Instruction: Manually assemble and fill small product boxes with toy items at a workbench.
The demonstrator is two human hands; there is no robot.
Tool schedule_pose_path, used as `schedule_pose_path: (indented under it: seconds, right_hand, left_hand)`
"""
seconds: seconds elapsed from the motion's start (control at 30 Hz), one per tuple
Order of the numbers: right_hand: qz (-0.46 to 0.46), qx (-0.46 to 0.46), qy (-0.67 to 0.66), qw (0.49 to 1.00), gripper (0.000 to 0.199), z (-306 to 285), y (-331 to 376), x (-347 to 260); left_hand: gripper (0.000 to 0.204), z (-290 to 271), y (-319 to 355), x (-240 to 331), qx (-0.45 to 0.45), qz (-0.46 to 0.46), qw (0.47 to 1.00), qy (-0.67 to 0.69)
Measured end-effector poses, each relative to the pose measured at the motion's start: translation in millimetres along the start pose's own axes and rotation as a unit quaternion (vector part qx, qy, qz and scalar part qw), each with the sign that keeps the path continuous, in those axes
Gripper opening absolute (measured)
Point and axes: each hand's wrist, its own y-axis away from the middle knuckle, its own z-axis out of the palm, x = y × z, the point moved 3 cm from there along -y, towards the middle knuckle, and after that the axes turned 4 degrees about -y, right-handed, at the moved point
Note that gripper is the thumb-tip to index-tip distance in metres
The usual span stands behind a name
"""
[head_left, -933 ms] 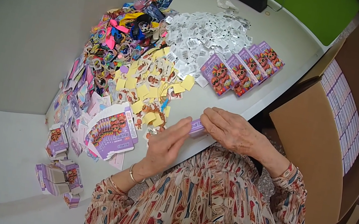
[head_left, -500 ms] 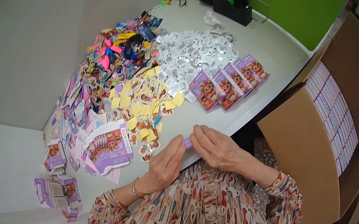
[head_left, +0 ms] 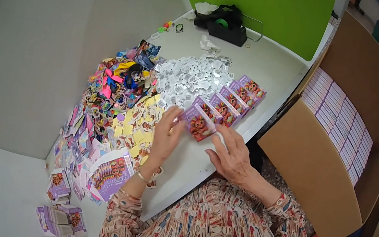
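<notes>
A small purple printed box [head_left: 197,124] lies at the near end of a staggered row of matching boxes [head_left: 240,99] on the table. At its left edge is my left hand [head_left: 167,134], fingers stretched out and partly blurred. My right hand [head_left: 231,156] is at the box's right edge, fingers extended and thumb spread apart. Contact at the fingertips is hard to make out. Beside my left forearm lies a fanned stack of flat purple cartons [head_left: 113,176]. Yellow-backed stickers [head_left: 141,123] are scattered close to my left hand.
Small white-silver packets [head_left: 191,76] and colourful trinkets [head_left: 116,82] are heaped farther back. A black tape dispenser [head_left: 228,33] stands by the green partition [head_left: 261,11]. Folded purple boxes [head_left: 59,219] sit lower left. To the right, an open cardboard carton [head_left: 310,172] holds packed boxes.
Both hands have moved forward from the table's near edge, where they were around a purple box, and spread apart. Another box now lies at the row's near end. The view has shifted.
</notes>
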Motion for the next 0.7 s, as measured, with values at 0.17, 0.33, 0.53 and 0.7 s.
schedule_pose_path:
  seconds: [0.17, 0.33, 0.53, 0.7]
  right_hand:
    - [0.110, 0.082, 0.048, 0.989, 0.050, -22, -5, 36]
    - [0.223, 0.138, 0.069, 0.963, 0.044, -30, -6, 73]
    - [0.291, 0.148, 0.036, 0.944, 0.039, -25, -3, 92]
    - [0.269, 0.088, 0.025, 0.959, 0.043, -8, 9, 81]
  left_hand:
    - [0.073, 30, 4, 21, -0.041, 0.162, 0.962, -0.216]
    - [0.074, 38, -3, 17, -0.042, 0.167, 0.955, -0.241]
    - [0.086, 43, -11, 12, -0.021, 0.177, 0.960, -0.215]
    - [0.088, 53, -20, 21, -0.045, 0.145, 0.971, -0.183]
